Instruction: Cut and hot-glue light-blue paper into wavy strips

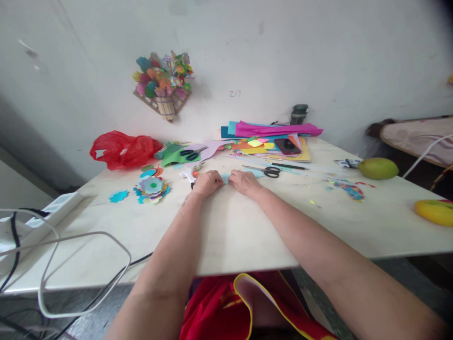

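Observation:
My left hand [208,182] and my right hand [245,183] are close together low over the table, fingers closed. Both pinch a light blue craft sheet [225,179], partly hidden under the fingers; whether it is paper or felt I cannot tell. Black-handled scissors [272,172] lie just beyond my right hand, blades toward the left. Beside my left hand is a white tool [188,175] with a dark tip, partly covered. Farther left sit a stack of flower-shaped cutouts [153,186] and a single blue cutout [119,196].
A red plastic bag [123,148], a green sheet [173,155] with scissors [193,153], coloured sheets [276,129] and a phone [287,146] line the back. Two yellow-green fruits, one a mango [378,168], stand right. A power strip [58,203] and cables [106,233] occupy the left.

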Tool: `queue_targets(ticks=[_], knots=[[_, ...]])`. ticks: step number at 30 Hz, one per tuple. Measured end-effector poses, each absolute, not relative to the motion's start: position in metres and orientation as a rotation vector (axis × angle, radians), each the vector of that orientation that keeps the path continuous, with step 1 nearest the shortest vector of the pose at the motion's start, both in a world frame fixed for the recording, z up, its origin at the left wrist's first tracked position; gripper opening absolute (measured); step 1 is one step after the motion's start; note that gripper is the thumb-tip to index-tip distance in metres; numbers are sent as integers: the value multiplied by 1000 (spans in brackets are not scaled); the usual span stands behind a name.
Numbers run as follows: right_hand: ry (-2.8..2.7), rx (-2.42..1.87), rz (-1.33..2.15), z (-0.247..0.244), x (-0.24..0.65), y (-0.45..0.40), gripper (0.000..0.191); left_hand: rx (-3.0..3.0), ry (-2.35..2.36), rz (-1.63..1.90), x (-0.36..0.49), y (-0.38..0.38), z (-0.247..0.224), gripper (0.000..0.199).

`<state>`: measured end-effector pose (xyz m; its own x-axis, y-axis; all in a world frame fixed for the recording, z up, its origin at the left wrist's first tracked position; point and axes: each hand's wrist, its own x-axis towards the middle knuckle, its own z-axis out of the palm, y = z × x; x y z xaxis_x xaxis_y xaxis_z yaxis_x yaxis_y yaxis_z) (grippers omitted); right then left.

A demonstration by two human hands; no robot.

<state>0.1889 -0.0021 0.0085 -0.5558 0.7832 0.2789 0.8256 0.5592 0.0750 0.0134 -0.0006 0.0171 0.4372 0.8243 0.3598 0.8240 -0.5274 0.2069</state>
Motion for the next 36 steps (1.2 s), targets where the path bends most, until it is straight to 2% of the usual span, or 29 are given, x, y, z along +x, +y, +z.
queue_targets(ticks=[24,27,31,36], knots=[[-2612,-1314,-263,11,184,-7,25,2526,1408,764,3,11,8,4],[-2628,-1252,-338,10,183,-6,28,2529,1424,766,3,9,10,7],[-2613,-1250,-331,7,183,-3,28,2462,1533,829,0,4,15,22],[-2585,-1297,-259,6,183,-1,25,2428,1463,831,-4,6,14,17]])
